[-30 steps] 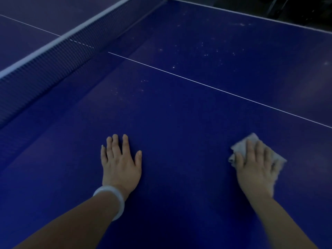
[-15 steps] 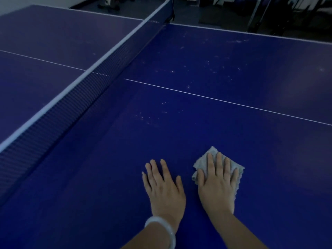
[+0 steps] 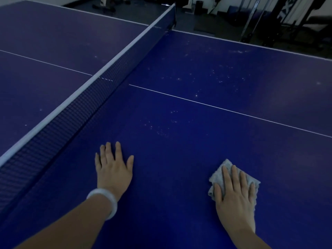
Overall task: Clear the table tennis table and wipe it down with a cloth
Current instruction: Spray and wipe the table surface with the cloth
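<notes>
Left hand: flat on the table, fingers spread, white bracelet at wrist. Right hand: palm down, fingers extended, pressing a grey cloth onto the surface. Beyond: pale specks, 1 white centre line, net.

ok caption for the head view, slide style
Right hand presses grey cloth flat on the blue table; left hand braces beside it.

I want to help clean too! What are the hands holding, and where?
The right hand lies flat on top of the cloth, pressing it against the table; no fingers curl around it. The left hand rests flat on the table with nothing under it.
</notes>
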A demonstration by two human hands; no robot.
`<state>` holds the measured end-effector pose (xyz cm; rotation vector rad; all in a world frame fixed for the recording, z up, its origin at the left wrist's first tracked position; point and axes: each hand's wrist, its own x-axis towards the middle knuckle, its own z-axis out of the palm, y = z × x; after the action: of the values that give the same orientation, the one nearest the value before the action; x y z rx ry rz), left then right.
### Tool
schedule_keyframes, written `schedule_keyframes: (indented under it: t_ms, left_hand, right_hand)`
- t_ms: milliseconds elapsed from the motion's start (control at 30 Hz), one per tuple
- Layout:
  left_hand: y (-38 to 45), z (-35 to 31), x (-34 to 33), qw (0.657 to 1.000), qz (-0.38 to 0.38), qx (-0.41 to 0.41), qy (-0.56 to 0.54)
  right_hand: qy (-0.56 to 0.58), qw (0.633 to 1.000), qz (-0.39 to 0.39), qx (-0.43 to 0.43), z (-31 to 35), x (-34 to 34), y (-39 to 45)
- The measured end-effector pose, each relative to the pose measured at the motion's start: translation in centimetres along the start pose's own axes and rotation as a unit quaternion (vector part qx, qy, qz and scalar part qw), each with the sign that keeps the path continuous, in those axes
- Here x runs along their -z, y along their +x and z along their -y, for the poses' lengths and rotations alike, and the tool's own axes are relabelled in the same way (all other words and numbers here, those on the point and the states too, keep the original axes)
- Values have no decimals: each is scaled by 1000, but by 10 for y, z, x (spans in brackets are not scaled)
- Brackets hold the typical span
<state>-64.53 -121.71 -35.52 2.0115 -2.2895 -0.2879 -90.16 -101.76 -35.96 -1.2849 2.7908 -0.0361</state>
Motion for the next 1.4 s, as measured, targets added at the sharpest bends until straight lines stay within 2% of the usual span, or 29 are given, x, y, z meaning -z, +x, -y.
schedule_keyframes:
  t_ms: [233, 467, 533, 600, 700, 767, 833, 933, 1000, 1033, 1067, 1133, 1200, 1267, 1333, 1400]
  left_hand:
    - [0, 2, -8, 1000, -24, -5, 15]
    - [1, 1, -7, 1000, -21, -4, 14]
    - [0, 1, -7, 1000, -17, -4, 20]
    - [0, 2, -7, 1000, -17, -2, 15]
    - [0, 2, -7, 1000, -16, -3, 14]
    - [1, 2, -8, 1000, -19, -3, 17]
    - [0, 2, -9, 1000, -19, -4, 15]
    - [1, 3, -11, 1000, -22, -4, 21]
    - [2, 3, -12, 1000, -20, -3, 20]
    - [2, 3, -12, 1000, -18, -3, 16]
    - [2, 3, -12, 1000, -17, -3, 14]
    - [2, 3, -12, 1000, -18, -2, 13]
    - [2, 3, -11, 1000, -17, -2, 11]
    - [3, 3, -12, 1000, -18, -3, 14]
    - [3, 3, -12, 1000, -21, -3, 15]
    - [3, 2, -12, 1000, -17, -3, 14]
  right_hand:
    - [8, 1000, 12, -25, 3, 0, 28]
    - [32, 994, 32, -99, 41, 5, 130]
    - [24, 998, 43, -43, 75, 6, 145]
    - [16, 995, 31, 91, 109, 4, 141]
    - [4, 961, 27, 276, 124, -5, 117]
    - [12, 952, 31, 305, 104, -7, 118]
    - [10, 969, 16, 245, 76, -4, 139]
    - [13, 998, 16, 52, 50, 5, 181]
    - [43, 997, 43, -51, 61, 10, 202]
    - [47, 995, 52, -65, 75, 11, 208]
    - [40, 997, 54, -45, 91, 11, 210]
    - [31, 994, 55, 84, 125, 8, 204]
    - [31, 967, 60, 246, 146, 4, 184]
    - [25, 941, 60, 333, 139, 0, 167]
    - [21, 950, 35, 309, 115, -1, 175]
    - [18, 982, 12, 190, 96, 2, 202]
